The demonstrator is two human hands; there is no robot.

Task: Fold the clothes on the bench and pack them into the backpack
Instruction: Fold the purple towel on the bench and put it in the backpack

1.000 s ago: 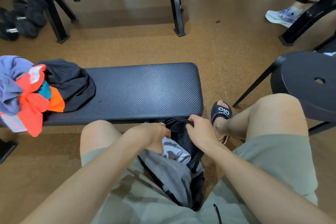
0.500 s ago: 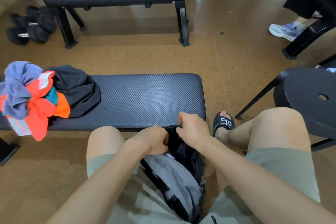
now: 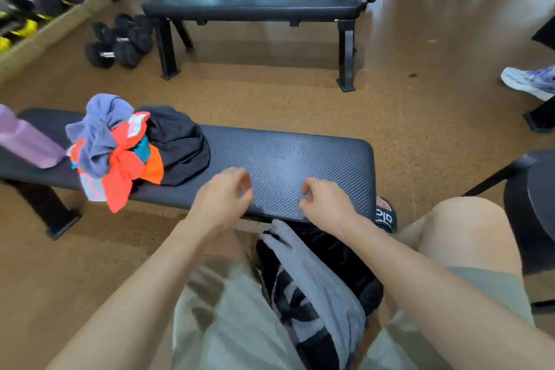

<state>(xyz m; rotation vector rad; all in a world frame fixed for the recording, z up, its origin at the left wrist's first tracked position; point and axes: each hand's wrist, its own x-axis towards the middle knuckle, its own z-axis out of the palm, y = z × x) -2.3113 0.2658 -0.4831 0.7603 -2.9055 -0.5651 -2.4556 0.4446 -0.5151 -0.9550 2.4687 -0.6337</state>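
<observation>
You sit facing a black padded bench (image 3: 285,159) that runs across in front of you. Your left hand (image 3: 223,197) and your right hand (image 3: 326,204) hover just above its near edge, a little apart from each other. The fingers of both hands are loosely curled and hold nothing; motion blur hides finer detail. Between your knees, below the bench edge, a grey and black backpack (image 3: 318,288) rests against your legs. At the left part of the bench lies a crumpled heap of clothes (image 3: 132,147): a blue-grey piece on top, orange-red ones in the middle, a black one on its right side. A purple bottle (image 3: 25,138) lies just left of the heap. Dumbbells (image 3: 120,40) sit on the floor beside a second bench (image 3: 255,3) beyond.
</observation>
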